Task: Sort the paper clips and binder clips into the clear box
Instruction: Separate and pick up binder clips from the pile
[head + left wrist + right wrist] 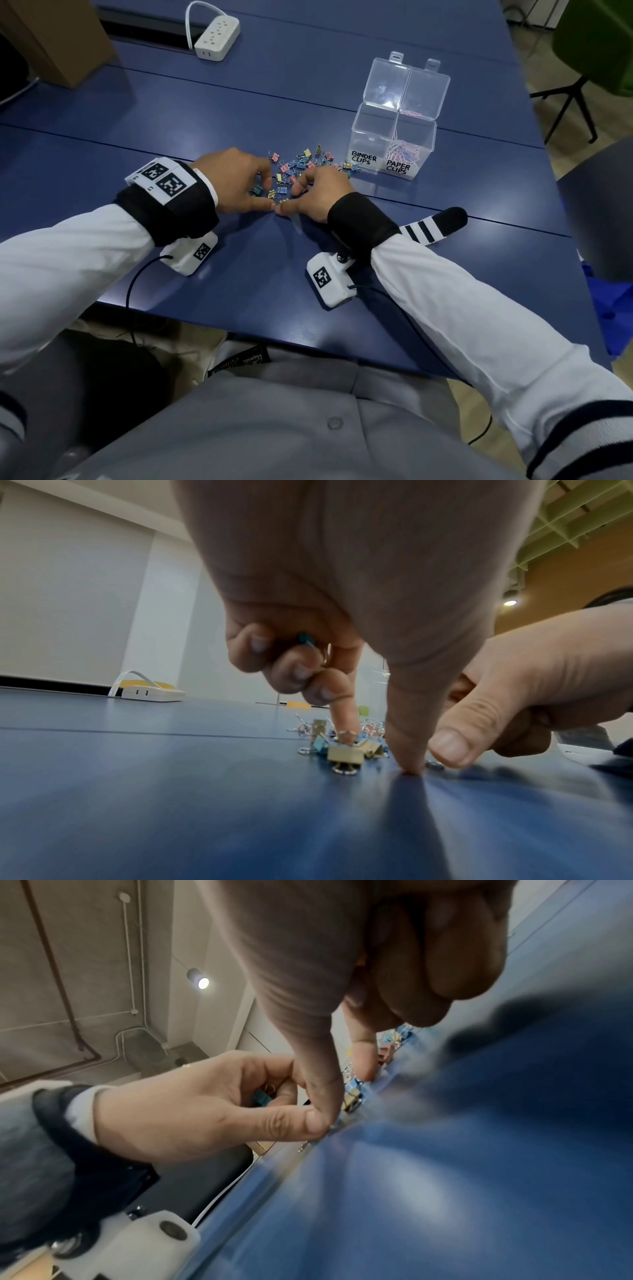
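Note:
A pile of small coloured binder clips (308,164) lies on the blue table (239,113). My left hand (263,192) hovers over its near left. Three curled fingers hold a teal binder clip (304,638) against the palm, while the index finger pokes down beside a yellow clip (344,754). My right hand (294,198) has its fingers curled, and its thumb (448,748) presses a clip's wire loop against the table beside my left thumb. The clear box (363,137) stands open at the far right. Pink paper clips (402,150) fill its right compartment.
A white power strip (216,37) lies at the table's far side, with a cardboard box (51,41) at the far left. A green chair (596,44) stands beyond the right edge. The table's front edge runs just behind my wrists.

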Motion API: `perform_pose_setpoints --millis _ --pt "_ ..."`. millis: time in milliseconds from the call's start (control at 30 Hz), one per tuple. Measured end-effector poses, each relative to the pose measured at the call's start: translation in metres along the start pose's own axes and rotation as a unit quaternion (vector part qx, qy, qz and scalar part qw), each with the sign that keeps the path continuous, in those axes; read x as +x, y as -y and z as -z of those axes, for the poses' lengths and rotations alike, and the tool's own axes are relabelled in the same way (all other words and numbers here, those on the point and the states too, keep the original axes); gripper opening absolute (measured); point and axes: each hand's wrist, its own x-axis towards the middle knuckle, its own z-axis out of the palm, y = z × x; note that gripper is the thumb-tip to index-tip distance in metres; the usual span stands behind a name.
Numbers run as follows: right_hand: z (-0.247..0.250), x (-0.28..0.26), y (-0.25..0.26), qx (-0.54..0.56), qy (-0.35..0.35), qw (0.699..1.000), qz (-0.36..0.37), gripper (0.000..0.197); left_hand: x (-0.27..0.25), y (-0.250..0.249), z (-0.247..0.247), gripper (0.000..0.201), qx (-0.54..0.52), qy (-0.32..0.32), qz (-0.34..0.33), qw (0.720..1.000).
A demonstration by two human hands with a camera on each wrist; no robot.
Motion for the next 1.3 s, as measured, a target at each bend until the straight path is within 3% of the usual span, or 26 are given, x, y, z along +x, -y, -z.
perform_pose_setpoints --millis 200,367,567,700,900,1100,1200,1300 --pt "0.0 0.006 -0.001 -0.026 -0.007 1.0 0.003 0.019 0.006 0.0 -0.001 0.024 0.014 -0.004 -0.015 1.0" --pt "0.013 0.0 -0.011 0.044 -0.013 0.998 -0.05 0.036 0.006 -0.001 -0.001 0.018 0.012 -0.015 -0.025 1.0" --pt "0.036 -0.005 -0.025 0.313 0.034 0.93 -0.189 0.018 0.009 -0.011 0.002 0.011 -0.054 0.001 -0.017 0.998" --pt "0.045 -0.005 -0.028 0.347 0.031 0.916 -0.199 0.014 0.013 -0.027 0.006 0.005 -0.095 0.036 -0.021 0.995" --pt "0.05 -0.005 -0.031 0.374 0.041 0.903 -0.209 0.023 0.004 -0.035 0.008 0.022 -0.053 0.029 -0.082 0.995" --pt "0.053 -0.009 -0.031 0.344 0.054 0.916 -0.197 0.021 -0.014 -0.056 -0.009 0.032 -0.072 0.094 -0.168 0.979" --pt "0.055 -0.013 -0.034 0.303 0.066 0.932 -0.188 0.015 -0.01 -0.054 -0.009 0.035 -0.089 0.092 -0.148 0.981" --pt "0.053 -0.017 -0.036 0.12 0.075 0.98 -0.14 0.014 -0.006 -0.044 -0.003 0.04 -0.121 0.094 -0.097 0.983"
